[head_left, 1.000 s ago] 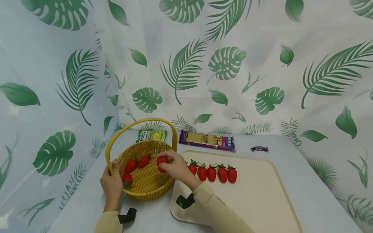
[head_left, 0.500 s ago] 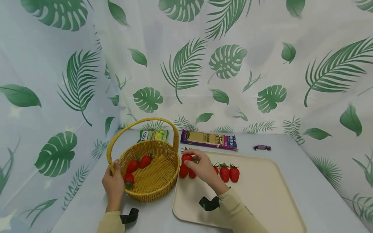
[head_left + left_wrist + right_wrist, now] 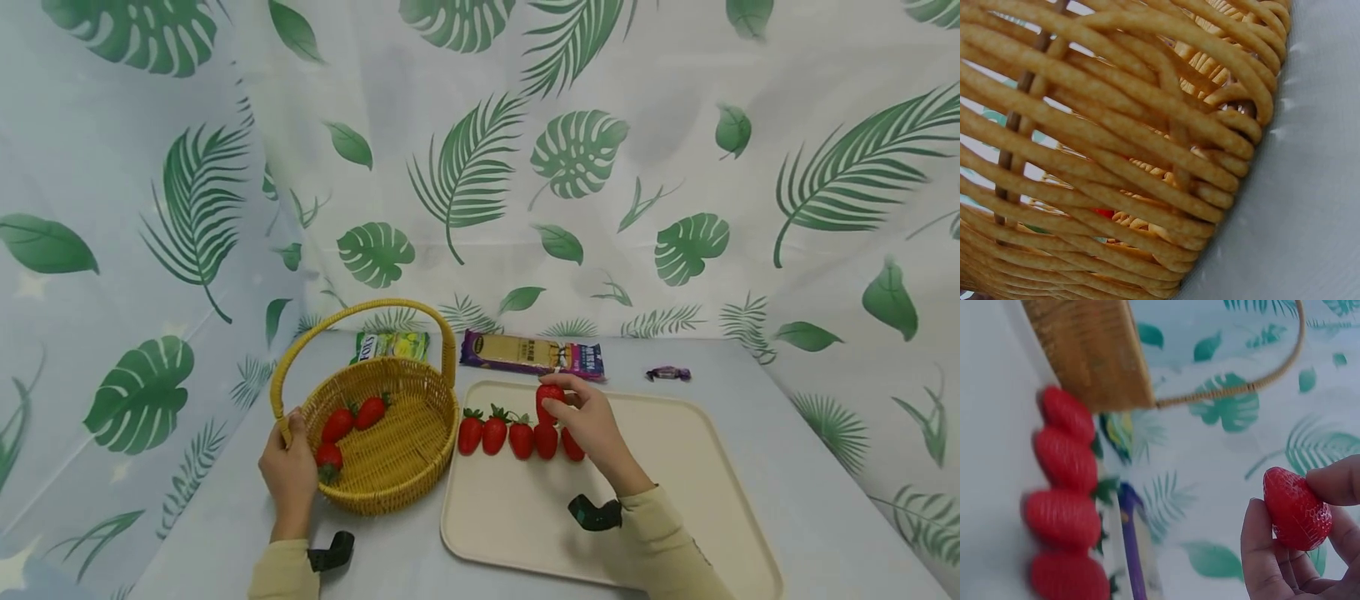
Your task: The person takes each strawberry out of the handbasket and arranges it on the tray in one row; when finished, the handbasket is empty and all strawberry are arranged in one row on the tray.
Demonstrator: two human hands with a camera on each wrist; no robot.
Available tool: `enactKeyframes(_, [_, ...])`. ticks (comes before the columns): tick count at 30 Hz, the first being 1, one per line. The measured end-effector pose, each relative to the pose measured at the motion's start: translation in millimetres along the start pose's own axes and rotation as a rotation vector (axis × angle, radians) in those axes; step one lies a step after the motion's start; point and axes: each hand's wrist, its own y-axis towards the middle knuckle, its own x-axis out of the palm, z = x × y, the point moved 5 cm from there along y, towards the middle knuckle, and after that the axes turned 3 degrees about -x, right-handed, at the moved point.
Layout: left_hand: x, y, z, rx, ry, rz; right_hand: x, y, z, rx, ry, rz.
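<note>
My left hand [image 3: 289, 462] grips the left side of the yellow wicker basket [image 3: 390, 500] near the foot of its arched handle. Three strawberries lie inside, one of them this strawberry [image 3: 371, 412] by the far wall. The left wrist view is filled by the basket's woven side [image 3: 1116, 125]. Over the cream tray [image 3: 525, 533], my right hand [image 3: 592, 421] pinches a strawberry [image 3: 1297, 509] between thumb and fingers. Beneath it a row of strawberries [image 3: 495, 435] lies along the tray's far part, leaves pointing away; the hand hides part of the row's right end.
Behind the basket lies a green snack bag [image 3: 392, 346]. A long purple and gold packet [image 3: 531, 354] is beyond the tray's far edge, with a small purple wrapped candy [image 3: 668, 373] to its right. Leaf-patterned cloth [image 3: 480, 208] hangs behind and at the sides.
My right hand has carried the pinched strawberry out of the basket and rightward over the tray's row. My left hand keeps its grip on the basket, which stays in place.
</note>
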Motion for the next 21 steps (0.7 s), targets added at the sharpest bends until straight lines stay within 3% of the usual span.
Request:
enactKeyframes(5, [-0.2, 0.0, 0.7, -0.004, -0.033, -0.016, -25, -1.3, 10, 0.053, -0.032, 0.04])
enactKeyframes(13, [-1.7, -3.3, -2.8, 0.002, -0.017, -0.017, -60, -1.8, 21, 0.049, -0.07, 0.044])
enactKeyframes(21, [-0.3, -1.2, -1.2, 0.02, -0.019, -0.006, -88, 1.1, 37, 0.098, -0.073, 0.061])
